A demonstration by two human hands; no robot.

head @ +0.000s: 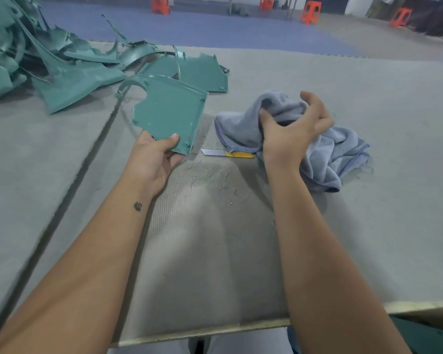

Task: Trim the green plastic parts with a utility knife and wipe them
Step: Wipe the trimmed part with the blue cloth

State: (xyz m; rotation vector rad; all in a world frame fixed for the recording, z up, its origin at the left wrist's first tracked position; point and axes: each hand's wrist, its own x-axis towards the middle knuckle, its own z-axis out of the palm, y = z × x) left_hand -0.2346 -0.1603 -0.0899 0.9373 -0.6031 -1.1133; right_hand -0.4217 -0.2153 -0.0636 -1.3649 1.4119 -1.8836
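Gripping a green plastic part [168, 112] by its near corner in the left hand [155, 159], thumb on top; bunching a grey-blue cloth [325, 149] in the right hand [290, 134], fingers curled into the folds.

Held tilted just above the grey mat [215, 238], beside the cloth. Utility knife [226, 153] flat between both hands, blade out, yellow handle half under the cloth. More green parts [62, 62] piled far left. Fine shavings [215, 180] scattered near the knife.

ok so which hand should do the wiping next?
Right, probably. The right hand already has its grip on the blue cloth, beside the green part that the left hand holds up by its near corner.
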